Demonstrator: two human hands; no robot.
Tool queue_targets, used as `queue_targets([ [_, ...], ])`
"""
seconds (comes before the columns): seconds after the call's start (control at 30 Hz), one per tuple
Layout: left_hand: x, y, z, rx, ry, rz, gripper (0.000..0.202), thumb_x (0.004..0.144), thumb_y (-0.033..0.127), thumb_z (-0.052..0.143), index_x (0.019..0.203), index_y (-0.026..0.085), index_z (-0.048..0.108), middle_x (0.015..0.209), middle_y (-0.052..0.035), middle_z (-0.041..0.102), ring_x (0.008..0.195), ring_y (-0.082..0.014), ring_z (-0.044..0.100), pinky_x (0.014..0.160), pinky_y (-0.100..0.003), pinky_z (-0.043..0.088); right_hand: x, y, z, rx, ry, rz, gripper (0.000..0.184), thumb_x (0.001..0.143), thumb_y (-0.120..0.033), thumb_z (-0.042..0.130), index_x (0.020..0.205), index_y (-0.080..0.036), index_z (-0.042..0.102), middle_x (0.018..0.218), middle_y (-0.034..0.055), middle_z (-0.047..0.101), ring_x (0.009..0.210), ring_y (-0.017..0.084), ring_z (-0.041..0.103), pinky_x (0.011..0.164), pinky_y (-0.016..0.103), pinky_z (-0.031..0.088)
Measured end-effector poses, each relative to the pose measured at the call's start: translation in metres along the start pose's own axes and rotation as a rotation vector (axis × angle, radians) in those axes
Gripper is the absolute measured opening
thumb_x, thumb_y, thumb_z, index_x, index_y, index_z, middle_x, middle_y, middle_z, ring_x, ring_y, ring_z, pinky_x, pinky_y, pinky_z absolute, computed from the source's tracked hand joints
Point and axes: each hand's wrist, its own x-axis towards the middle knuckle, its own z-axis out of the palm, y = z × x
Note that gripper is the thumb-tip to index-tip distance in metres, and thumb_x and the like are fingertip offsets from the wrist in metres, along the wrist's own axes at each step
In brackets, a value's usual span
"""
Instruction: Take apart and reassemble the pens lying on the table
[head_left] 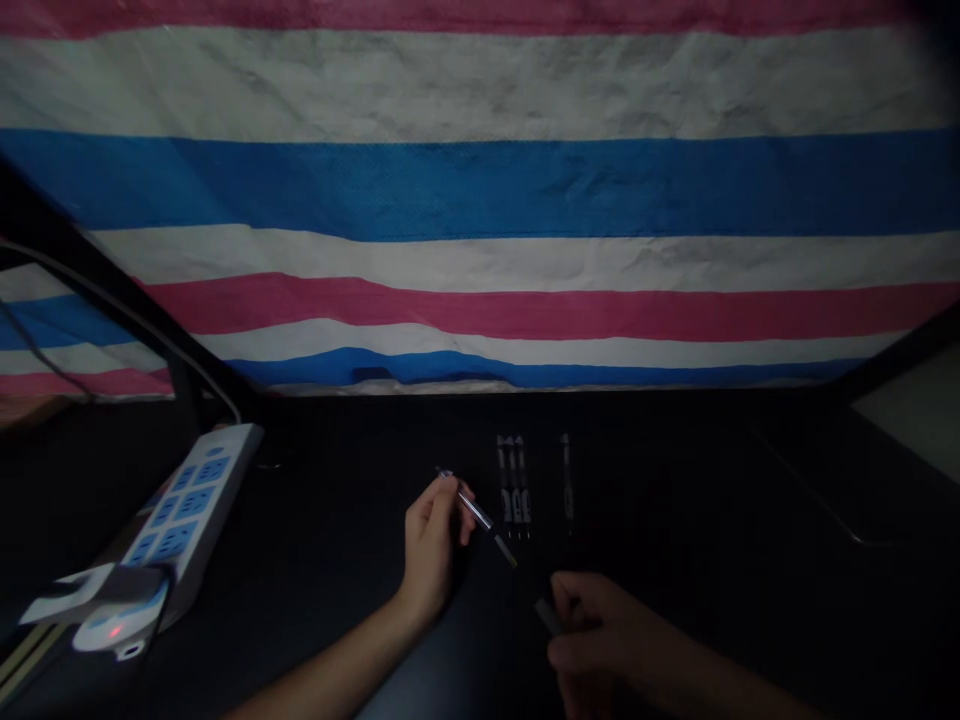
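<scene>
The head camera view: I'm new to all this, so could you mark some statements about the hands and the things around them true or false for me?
1. The left hand holds a slim silvery pen. True.
2. The right hand is empty. False: it holds a small dark piece.
3. The pen and the dark piece are touching. False: a gap shows between them.
4. Three pens lie side by side, with a fourth pen apart to their right. True.
5. The power strip is right of both hands. False: it is on the left.
</scene>
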Motion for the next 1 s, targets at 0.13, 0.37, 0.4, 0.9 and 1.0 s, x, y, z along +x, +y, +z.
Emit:
queue_targets([
  [0.13, -0.002, 0.001, 0.003, 0.009, -0.01, -0.015, 0.035, 0.087, 0.041, 0.051, 0.069, 0.013, 0.06, 0.044, 0.0045, 0.048, 0.039, -0.0066, 0.038, 0.044, -0.019, 0.029, 0.002, 0.002, -0.002, 0.004, 0.001, 0.006, 0.038, 0.067, -0.038, 0.071, 0.08, -0.019, 0.04, 0.056, 0.0014, 0.066, 0.039, 0.01, 0.057, 0.039, 0.015, 0.036],
  [0.37, -0.008, 0.0, 0.003, 0.044, -0.058, -0.037, 0.038, 0.085, 0.046, 0.054, 0.067, 0.013, 0.06, 0.045, 0.0032, 0.051, 0.039, -0.0058, 0.039, 0.042, -0.017, 0.03, 0.0, 0.002, -0.001, -0.019, 0.085, 0.0, 0.036, 0.063, -0.033, 0.074, 0.075, -0.018, 0.045, 0.052, -0.003, 0.062, 0.04, 0.007, 0.054, 0.04, 0.014, 0.033],
  [0.4, -0.01, -0.001, 0.004, 0.053, -0.076, -0.038, 0.038, 0.085, 0.046, 0.054, 0.067, 0.013, 0.06, 0.045, 0.0033, 0.051, 0.039, -0.0054, 0.039, 0.042, -0.017, 0.03, 0.0, 0.002, 0.0, -0.018, 0.08, 0.009, 0.035, 0.064, -0.033, 0.073, 0.076, -0.018, 0.045, 0.053, -0.0027, 0.062, 0.04, 0.007, 0.054, 0.04, 0.014, 0.033],
  [0.9, -0.025, -0.003, 0.011, 0.063, -0.231, -0.096, 0.043, 0.078, 0.053, 0.062, 0.069, 0.012, 0.059, 0.048, 0.0008, 0.058, 0.036, -0.0063, 0.048, 0.037, -0.016, 0.039, 0.001, -0.006, 0.005, -0.003, 0.066, 0.028, 0.033, 0.069, -0.035, 0.064, 0.079, -0.021, 0.036, 0.053, -0.0028, 0.063, 0.034, 0.007, 0.051, 0.035, 0.014, 0.029],
  [1.0, -0.024, -0.003, 0.011, 0.065, -0.22, -0.094, 0.043, 0.077, 0.053, 0.062, 0.067, 0.011, 0.059, 0.048, 0.0008, 0.057, 0.036, -0.006, 0.048, 0.037, -0.016, 0.038, 0.003, -0.002, 0.003, -0.012, 0.068, 0.026, 0.031, 0.071, -0.034, 0.062, 0.079, -0.022, 0.035, 0.052, -0.004, 0.063, 0.032, 0.007, 0.048, 0.033, 0.014, 0.029],
])
